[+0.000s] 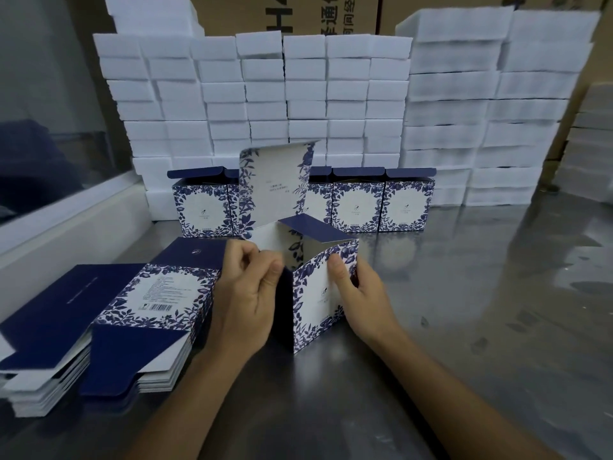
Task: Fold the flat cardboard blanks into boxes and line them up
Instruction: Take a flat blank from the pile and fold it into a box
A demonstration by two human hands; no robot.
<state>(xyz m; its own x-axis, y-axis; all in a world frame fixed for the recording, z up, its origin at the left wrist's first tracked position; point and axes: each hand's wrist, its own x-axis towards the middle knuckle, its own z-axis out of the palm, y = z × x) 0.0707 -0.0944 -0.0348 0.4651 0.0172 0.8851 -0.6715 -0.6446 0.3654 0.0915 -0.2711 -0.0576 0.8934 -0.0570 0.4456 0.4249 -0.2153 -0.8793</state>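
On the worktop (pixel 464 293), my left hand (pixel 247 293) pinches the half-raised box (pixel 311 293) at its left edge and my right hand (pixel 360 293) grips its right wall, blanks (pixel 99 327) lying left, the row (pixel 358 207) standing directly beyond.

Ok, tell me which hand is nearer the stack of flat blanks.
Left. The left hand is just right of the stack of flat blanks, gripping the half-folded box. The right hand holds the box's far side, further from the stack.

Packing workshop: stacked foam blocks (pixel 331 94), cartons (pixel 285 11).
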